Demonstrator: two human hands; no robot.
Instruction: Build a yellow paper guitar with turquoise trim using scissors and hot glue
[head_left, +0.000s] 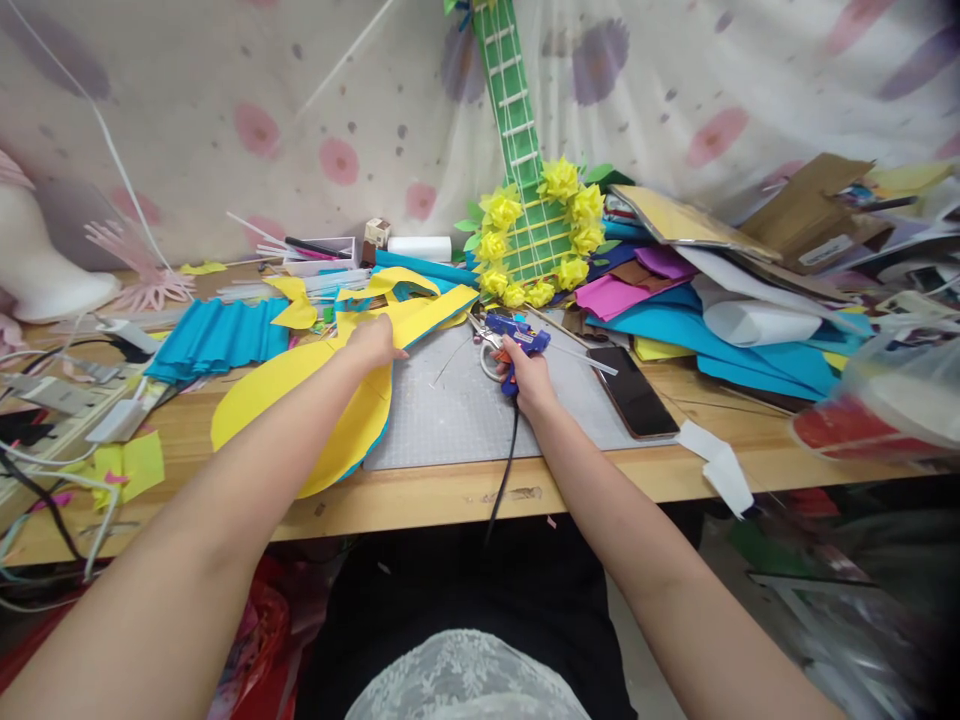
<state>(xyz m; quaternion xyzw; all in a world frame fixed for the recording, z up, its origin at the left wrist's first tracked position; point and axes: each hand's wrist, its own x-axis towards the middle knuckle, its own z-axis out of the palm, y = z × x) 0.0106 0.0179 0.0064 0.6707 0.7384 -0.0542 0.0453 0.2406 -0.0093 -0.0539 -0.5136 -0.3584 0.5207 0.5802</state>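
i can read no text, brand or number for certain. on the blue glue gun [504,324] in my right hand [529,373] is a pale sticker [528,338], its print too small to make out. a white label [825,250] on the brown cardboard [787,212] carries dark marks, too blurred for me to read.

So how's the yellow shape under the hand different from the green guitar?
The yellow shape lies low over the table, under the left hand, while the green guitar stands up in front of the patterned curtain. The green guitar has yellow flowers around its wide part; the yellow shape shows none. Both have a long narrow part and a wide one.
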